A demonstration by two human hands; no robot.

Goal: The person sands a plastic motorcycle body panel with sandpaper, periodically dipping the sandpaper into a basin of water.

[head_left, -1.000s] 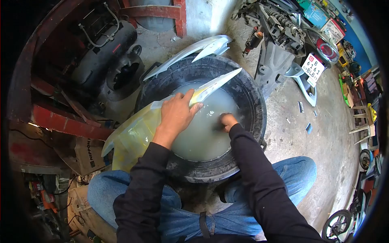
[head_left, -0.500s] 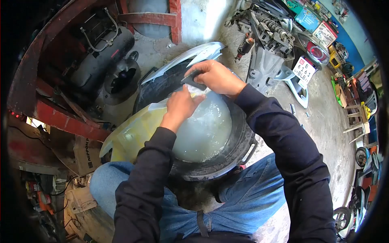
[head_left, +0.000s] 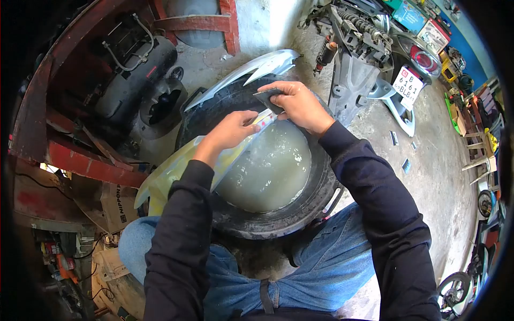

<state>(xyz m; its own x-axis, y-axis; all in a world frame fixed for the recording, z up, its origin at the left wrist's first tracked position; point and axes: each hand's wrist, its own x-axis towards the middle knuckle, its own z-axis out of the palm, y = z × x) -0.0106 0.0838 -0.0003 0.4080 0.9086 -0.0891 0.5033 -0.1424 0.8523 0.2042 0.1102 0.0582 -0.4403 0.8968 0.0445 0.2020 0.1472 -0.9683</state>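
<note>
My left hand (head_left: 230, 131) is closed around the upper part of a long yellow-and-white motorcycle body panel (head_left: 179, 168), thumb on its near side. The panel slants over the left side of a black tub (head_left: 251, 229) that holds cloudy water (head_left: 265, 174). In my right hand (head_left: 302, 107), pinched between thumb and fingers, is a dark grey piece of sandpaper (head_left: 264, 98). That hand is right at the panel's narrow upper end, over the water. A second, silver-white panel (head_left: 241, 77) rests along the tub's far rim.
A black air compressor (head_left: 136, 72) stands on the left by a red frame (head_left: 195, 23). Dismantled motorcycle parts (head_left: 350, 69) and a tail section with a number plate (head_left: 406, 87) lie at the far right. A cardboard box (head_left: 119, 206) sits beside my left knee.
The yellow-and-white panel has turned, so its narrow edge now shows. My left hand has slid back along it, and the sandpaper in my right hand has shifted right.
</note>
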